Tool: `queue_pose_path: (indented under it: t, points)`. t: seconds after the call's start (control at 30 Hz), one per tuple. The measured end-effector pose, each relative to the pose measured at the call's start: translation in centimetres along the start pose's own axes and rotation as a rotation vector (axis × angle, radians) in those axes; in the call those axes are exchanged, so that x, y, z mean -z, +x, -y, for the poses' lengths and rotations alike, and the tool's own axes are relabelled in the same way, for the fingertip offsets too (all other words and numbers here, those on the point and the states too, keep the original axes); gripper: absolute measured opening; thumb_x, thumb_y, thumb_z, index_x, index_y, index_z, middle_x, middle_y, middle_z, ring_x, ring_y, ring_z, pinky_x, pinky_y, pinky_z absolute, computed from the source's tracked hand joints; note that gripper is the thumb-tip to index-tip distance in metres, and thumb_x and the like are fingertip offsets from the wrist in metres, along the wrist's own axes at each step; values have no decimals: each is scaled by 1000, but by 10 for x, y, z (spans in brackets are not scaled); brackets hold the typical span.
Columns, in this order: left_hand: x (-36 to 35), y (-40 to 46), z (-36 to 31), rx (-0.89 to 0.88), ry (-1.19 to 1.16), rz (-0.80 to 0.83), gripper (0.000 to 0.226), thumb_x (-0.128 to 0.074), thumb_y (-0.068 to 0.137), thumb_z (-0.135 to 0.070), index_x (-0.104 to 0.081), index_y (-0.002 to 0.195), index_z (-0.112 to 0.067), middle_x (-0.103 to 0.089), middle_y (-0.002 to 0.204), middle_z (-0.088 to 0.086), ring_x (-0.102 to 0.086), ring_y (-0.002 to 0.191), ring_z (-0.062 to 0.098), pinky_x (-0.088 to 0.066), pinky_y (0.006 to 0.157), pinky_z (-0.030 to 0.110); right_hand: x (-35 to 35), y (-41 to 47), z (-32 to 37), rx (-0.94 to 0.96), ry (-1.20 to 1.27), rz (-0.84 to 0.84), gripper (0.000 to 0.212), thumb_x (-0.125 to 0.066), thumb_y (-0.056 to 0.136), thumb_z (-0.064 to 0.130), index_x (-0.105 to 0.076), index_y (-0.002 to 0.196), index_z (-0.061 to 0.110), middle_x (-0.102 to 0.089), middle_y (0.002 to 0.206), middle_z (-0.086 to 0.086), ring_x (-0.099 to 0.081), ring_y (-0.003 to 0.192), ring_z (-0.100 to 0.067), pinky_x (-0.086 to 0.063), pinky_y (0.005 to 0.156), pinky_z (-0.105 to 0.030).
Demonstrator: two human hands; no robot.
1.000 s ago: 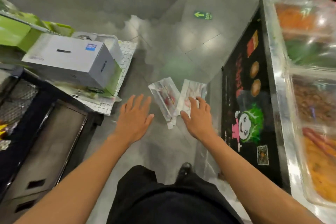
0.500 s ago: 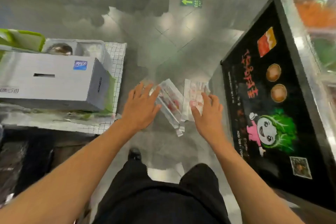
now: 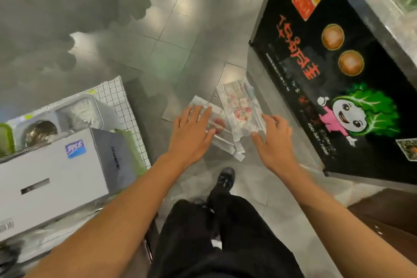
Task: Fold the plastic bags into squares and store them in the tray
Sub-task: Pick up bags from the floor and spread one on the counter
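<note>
head view | we note both hands lower than before | left hand (image 3: 191, 133) flat on left bag (image 3: 217, 128), fingers straight | right hand (image 3: 274, 140) fingers spread, touching right bag (image 3: 241, 110)

Two plastic bags (image 3: 239, 110) are seen on the floor, two hands (image 3: 191, 135) over them. One white box (image 3: 52, 178), one metal tray (image 3: 76, 115) and one shoe (image 3: 224, 179) are counted.

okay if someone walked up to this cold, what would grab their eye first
Likely the black signboard at right, with its green cabbage mascot and red lettering. Next, two clear plastic bags on the floor at centre, the left hand flat on one and the right hand touching the other.
</note>
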State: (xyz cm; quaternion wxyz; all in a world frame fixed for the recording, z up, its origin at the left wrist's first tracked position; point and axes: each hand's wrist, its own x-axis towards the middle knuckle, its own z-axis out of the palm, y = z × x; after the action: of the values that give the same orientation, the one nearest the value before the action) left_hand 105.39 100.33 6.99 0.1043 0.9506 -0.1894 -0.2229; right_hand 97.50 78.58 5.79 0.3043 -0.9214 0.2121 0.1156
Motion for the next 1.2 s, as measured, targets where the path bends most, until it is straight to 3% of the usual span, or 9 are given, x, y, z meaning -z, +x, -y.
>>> queue_pose_path:
  t: [0.33,0.53,0.73,0.8,0.97,1.07,1.2]
  points:
    - [-122,152,62,-90,14,104,62,-37,105,-42,-16,161,-25,-15,168,1,-8,154,27,-14,122,48,-150,144,-78,-130,-4,14,58,-54,98,34,-34,151,19,-30,149,-10,-29,136,-32,-33,114,-47]
    - [-276,238,129,-224,-8,151,60,-44,103,-38,-27,157,-22,-27,162,2,-20,148,28,-24,116,49,-289,207,-177,-194,20,31,57,-59,97,29,-41,148,11,-36,141,-17,-31,131,-37,-27,111,-39]
    - [-440,324,204,-354,30,256,58,-52,100,-34,-36,153,-17,-38,154,6,-29,141,30,-28,111,48,-418,274,-278,-193,1,141,59,-59,99,30,-36,152,20,-29,150,-9,-24,139,-27,-19,105,-22]
    - [-480,347,220,-462,105,292,57,-53,99,-35,-41,149,-13,-43,147,11,-35,135,34,-33,108,51,-444,295,-301,-187,-11,127,58,-60,97,27,-37,150,20,-30,149,-7,-26,138,-23,-24,103,-19]
    - [-571,404,244,-716,318,269,51,-49,87,-47,-57,124,-13,-54,124,14,-49,113,38,-37,88,49,-517,354,-348,-72,-175,140,55,-67,91,34,-48,138,12,-41,134,-16,-40,120,-35,-40,105,-46]
    - [-613,425,257,-854,382,283,58,-52,85,-60,-55,122,-15,-53,124,12,-49,113,35,-40,91,47,-549,385,-362,0,-246,144,61,-69,88,48,-48,134,14,-40,131,-14,-41,114,-32,-41,98,-44]
    - [-646,434,266,-854,466,219,74,-72,69,-65,-57,124,-17,-51,132,9,-43,121,33,-33,93,45,-574,408,-367,29,-334,59,64,-70,83,56,-47,129,19,-38,129,-11,-40,113,-32,-33,91,-42]
